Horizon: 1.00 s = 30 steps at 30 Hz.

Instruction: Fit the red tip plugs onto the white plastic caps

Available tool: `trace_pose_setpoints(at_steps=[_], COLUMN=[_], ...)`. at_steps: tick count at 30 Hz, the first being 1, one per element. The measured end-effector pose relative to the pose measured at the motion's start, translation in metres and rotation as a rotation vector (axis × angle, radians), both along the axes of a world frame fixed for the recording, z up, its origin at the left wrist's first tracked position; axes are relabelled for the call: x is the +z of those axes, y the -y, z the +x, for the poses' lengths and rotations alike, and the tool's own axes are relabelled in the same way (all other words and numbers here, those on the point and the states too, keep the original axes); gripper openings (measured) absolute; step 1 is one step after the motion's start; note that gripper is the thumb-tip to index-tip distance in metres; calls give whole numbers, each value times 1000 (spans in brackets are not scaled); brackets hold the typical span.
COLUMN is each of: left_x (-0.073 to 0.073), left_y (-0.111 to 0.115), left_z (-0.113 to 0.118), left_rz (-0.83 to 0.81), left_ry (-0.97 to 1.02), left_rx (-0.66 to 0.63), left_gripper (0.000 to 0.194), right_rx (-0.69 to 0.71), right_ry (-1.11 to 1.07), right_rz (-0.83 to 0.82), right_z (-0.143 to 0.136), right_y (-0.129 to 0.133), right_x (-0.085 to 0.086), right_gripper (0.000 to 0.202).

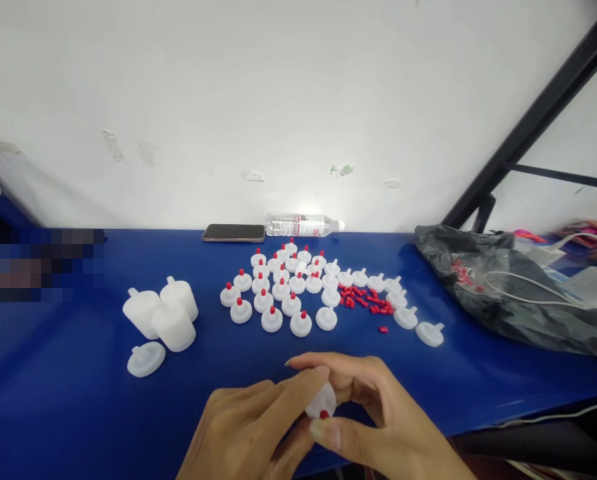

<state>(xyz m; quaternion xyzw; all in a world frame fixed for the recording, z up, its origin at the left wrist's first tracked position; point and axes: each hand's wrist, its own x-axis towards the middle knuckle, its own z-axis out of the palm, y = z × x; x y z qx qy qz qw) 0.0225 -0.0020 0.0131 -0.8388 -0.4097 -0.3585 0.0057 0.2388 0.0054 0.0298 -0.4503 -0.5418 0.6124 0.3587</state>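
Hands meet low at the near edge of the blue counter (78, 413), and between them sits one white cap (322, 401) with a red plug (324, 415) showing at its lower side. The left hand (251, 430) pinches the cap from the left, thumb lying across its top; the right hand (378, 417) closes on it from the right, thumb underneath by the plug, so each grip is narrow and shut on that same cap.

Further back, a cluster of plugged caps (278, 290) stands in loose rows, each with a red tip up. Just right of it lies a scatter of loose red plugs (365, 301), ringed by a few plain white caps (405, 317) (no red on these). Off to the left, three taller white pieces (162, 313) huddle together, touching, with one flat cap (146, 359) just in front.

Against the wall: a phone (233, 233) lying flat, a water bottle (302, 225) on its side. A black plastic bag (508, 287) slumps at the right
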Motion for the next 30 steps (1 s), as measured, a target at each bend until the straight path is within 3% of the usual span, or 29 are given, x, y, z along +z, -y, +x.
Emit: trace_pose_setpoints(at_steps=[5,11,15,17,19,24,25,27,30], left_x=[-3,-11,-10,-6,-3,-17,-21,-25,-21], left_y=[-1,-8,-8,-4,-1,-4,-5,-6,1], left_z=[-5,-34,-42,-43,-45,-50,-51,-53,-65], left_rz=[-12,-205,-233,-237,-216,-68,-45,-23,-14], left_ry=[64,100,142,208,236,-41,-74,-72,73], left_rx=[50,321,364,376,377,324,342,370,419], left_gripper=[22,47,58,50,28,18,24,32,22], right_rx=[-15,-66,-47,-43,-47,-62,-60,-49,-35], right_ry=[99,87,97,95,94,110,107,106,104], right_rz=[56,131,147,153,153,146,157,183,201], right_z=[-9,-13,-12,-12,-12,-14,-13,-13,-12], right_y=[-3,-10,-16,-16,-15,-13,-14,-16,-18], right_x=[-1,-7,-13,-15,-15,-14,-14,-16,-17], right_gripper=[55,52,46,46,45,40,40,41,38])
